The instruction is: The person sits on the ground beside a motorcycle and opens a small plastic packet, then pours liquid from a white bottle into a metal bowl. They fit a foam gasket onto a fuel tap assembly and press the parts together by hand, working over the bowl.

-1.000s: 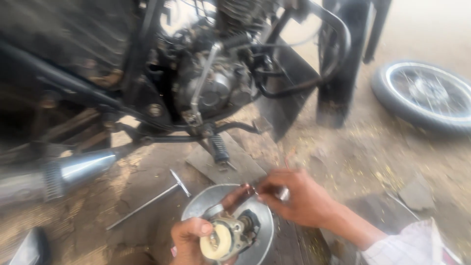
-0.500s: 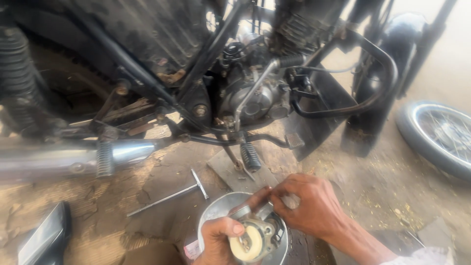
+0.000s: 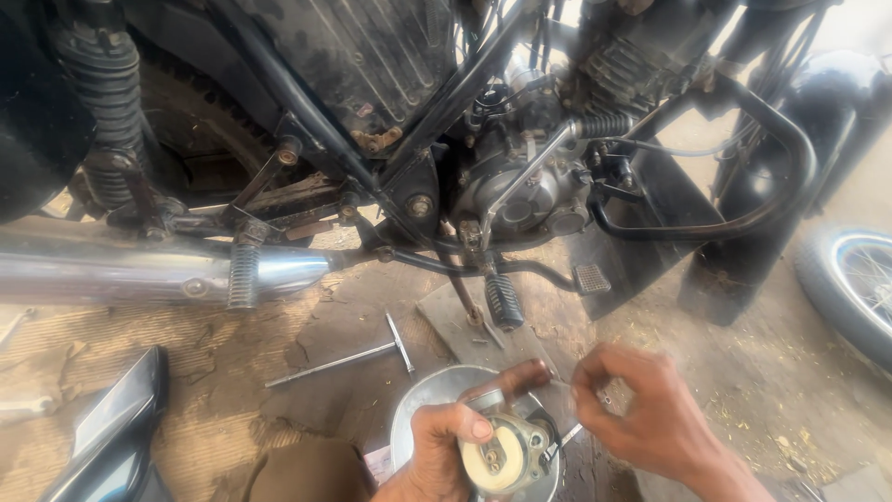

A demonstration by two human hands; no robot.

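My left hand (image 3: 439,451) grips a small metal carburettor part (image 3: 503,453) with a pale round face, holding it over a shiny metal bowl (image 3: 429,397) on the ground. My right hand (image 3: 641,409) is just right of the part, fingers pinched on a thin metal tool (image 3: 565,435) whose tip touches the part. A brown wooden handle (image 3: 517,376) lies behind the part, on the bowl's far rim.
A motorcycle stands close ahead: engine (image 3: 520,186), chrome exhaust pipe (image 3: 158,274), foot peg (image 3: 504,299), rear shock (image 3: 107,112). A T-handle wrench (image 3: 358,355) lies on the dirt left of the bowl. A loose wheel (image 3: 859,288) lies at right, a dark panel (image 3: 111,432) at lower left.
The view has moved closer and shifted, so the motorcycle fills more of the frame. My right hand has drawn slightly right, away from the part, still holding the thin tool.
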